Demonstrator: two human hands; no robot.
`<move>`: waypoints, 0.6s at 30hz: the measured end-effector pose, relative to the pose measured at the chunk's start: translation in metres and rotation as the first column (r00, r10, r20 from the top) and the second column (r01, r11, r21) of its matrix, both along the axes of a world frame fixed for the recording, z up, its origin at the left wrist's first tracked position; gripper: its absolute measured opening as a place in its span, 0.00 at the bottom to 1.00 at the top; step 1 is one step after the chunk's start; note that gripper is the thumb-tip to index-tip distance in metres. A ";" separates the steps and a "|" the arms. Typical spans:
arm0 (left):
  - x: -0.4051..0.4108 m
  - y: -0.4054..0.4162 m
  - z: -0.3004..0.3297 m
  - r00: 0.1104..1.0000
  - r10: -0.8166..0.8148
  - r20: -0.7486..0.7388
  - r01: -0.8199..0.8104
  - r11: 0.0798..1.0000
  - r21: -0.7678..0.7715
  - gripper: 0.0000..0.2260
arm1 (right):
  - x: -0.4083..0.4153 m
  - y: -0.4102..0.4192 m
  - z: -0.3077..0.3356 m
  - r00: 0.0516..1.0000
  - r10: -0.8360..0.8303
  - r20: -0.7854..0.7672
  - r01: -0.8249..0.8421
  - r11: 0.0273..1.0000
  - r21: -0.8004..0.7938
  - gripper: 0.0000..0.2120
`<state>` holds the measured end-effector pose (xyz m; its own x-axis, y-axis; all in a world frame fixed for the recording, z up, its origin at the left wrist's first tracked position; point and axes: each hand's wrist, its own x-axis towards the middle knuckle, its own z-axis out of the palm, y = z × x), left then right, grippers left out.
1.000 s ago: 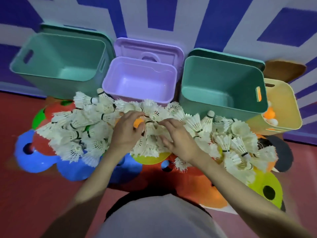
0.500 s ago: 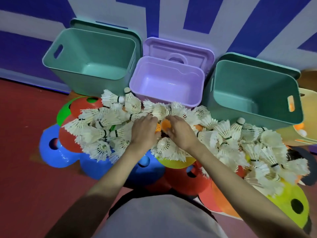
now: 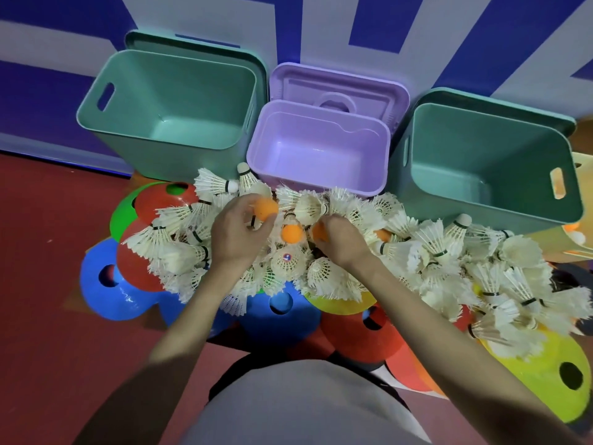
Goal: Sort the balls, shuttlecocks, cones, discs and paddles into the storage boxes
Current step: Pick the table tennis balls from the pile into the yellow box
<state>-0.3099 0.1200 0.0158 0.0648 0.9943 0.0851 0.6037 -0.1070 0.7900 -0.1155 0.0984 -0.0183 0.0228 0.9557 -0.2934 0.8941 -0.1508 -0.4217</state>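
I see both forearms reaching forward over the shuttlecock heap (image 3: 433,252), which lies on the cones (below the purple box (image 3: 317,149)). The left hand (image 3: 237,232) curls its fingertips around an orange ball (image 3: 264,208). The right hand (image 3: 340,239) pinches another orange ball (image 3: 318,232); a third ball (image 3: 291,233) sits between them.

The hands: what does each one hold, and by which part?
Left hand pinches an orange ball at its fingertips. Right hand curls over another ball; grip unclear.
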 end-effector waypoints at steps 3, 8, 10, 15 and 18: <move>-0.007 0.000 -0.004 1.000 -0.026 -0.003 0.026 0.999 -0.023 0.15 | -0.003 0.003 -0.004 1.000 0.007 -0.002 -0.007 1.000 -0.013 0.15; 0.002 -0.001 -0.005 0.997 -0.071 -0.003 0.071 0.997 -0.025 0.15 | -0.004 0.004 -0.008 1.000 0.013 0.000 -0.013 0.998 -0.069 0.09; 0.005 -0.001 -0.005 0.997 -0.082 -0.009 0.081 0.996 -0.024 0.16 | -0.004 0.003 -0.008 1.000 0.004 -0.007 -0.005 0.999 -0.051 0.02; 0.010 0.000 -0.001 0.997 -0.077 -0.030 0.077 0.997 0.015 0.17 | 0.001 0.000 0.006 0.997 0.062 -0.052 -0.065 0.997 -0.046 0.07; 0.013 -0.001 0.003 0.997 -0.060 -0.042 0.061 0.998 0.018 0.17 | 0.013 -0.005 0.031 0.992 0.097 -0.079 -0.096 0.995 0.022 0.13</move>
